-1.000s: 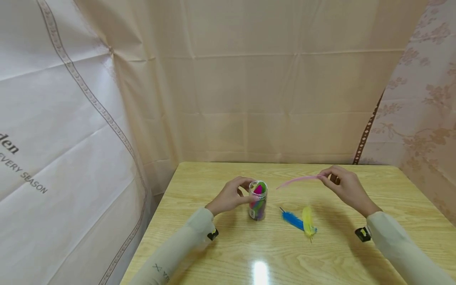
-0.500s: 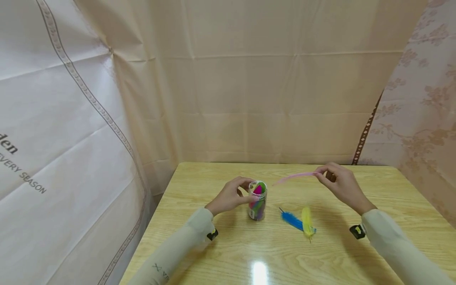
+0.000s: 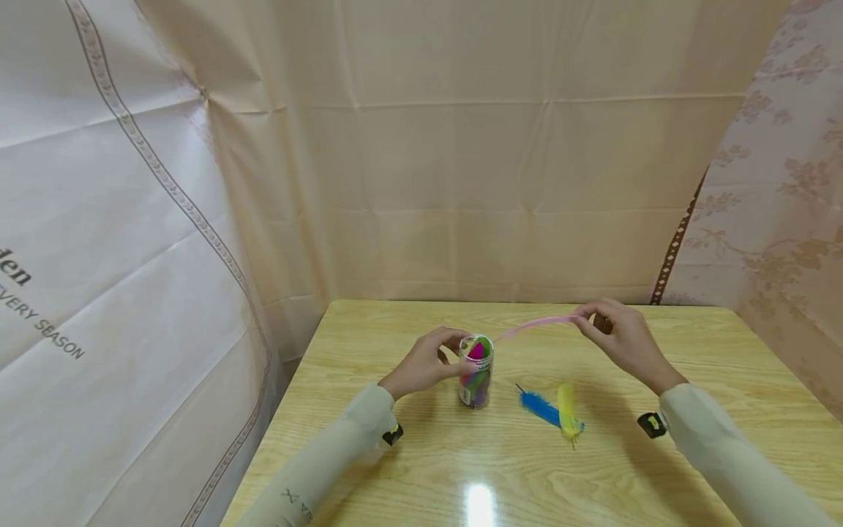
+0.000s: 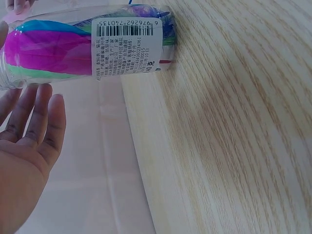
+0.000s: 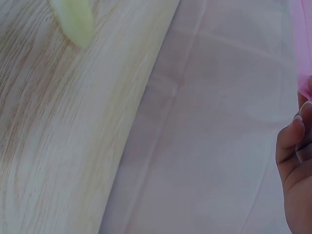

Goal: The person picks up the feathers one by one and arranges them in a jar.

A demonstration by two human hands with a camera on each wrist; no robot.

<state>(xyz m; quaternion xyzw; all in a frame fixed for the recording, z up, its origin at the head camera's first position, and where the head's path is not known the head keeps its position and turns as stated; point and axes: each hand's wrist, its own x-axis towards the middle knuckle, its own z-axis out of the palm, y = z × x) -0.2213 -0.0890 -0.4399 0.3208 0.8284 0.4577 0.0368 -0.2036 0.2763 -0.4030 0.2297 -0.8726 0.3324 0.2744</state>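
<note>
A clear jar (image 3: pixel 476 380) packed with coloured feathers stands upright on the table, its mouth uncovered. Thumb and fingers of my left hand (image 3: pixel 431 360) grip it around the upper part. The left wrist view shows a barcode label (image 4: pixel 127 48) on the jar, with magenta, blue and green feathers behind the plastic. Up to the right, my right hand (image 3: pixel 619 340) pinches one end of a pink feather (image 3: pixel 540 322). The feather's other end droops right at the jar's rim. Part of this feather also shows at the edge of the right wrist view.
On the table (image 3: pixel 369 468), right of the jar, lie a blue feather (image 3: pixel 541 408) and a yellow feather (image 3: pixel 567 411), crossing at their ends. A beige cloth (image 3: pixel 500 161) hangs behind the table's far edge, with further cloth on the left side and right side.
My right hand has moved left and slightly up with the pink feather, bringing its free tip to the jar's rim. The left hand and jar have stayed in place.
</note>
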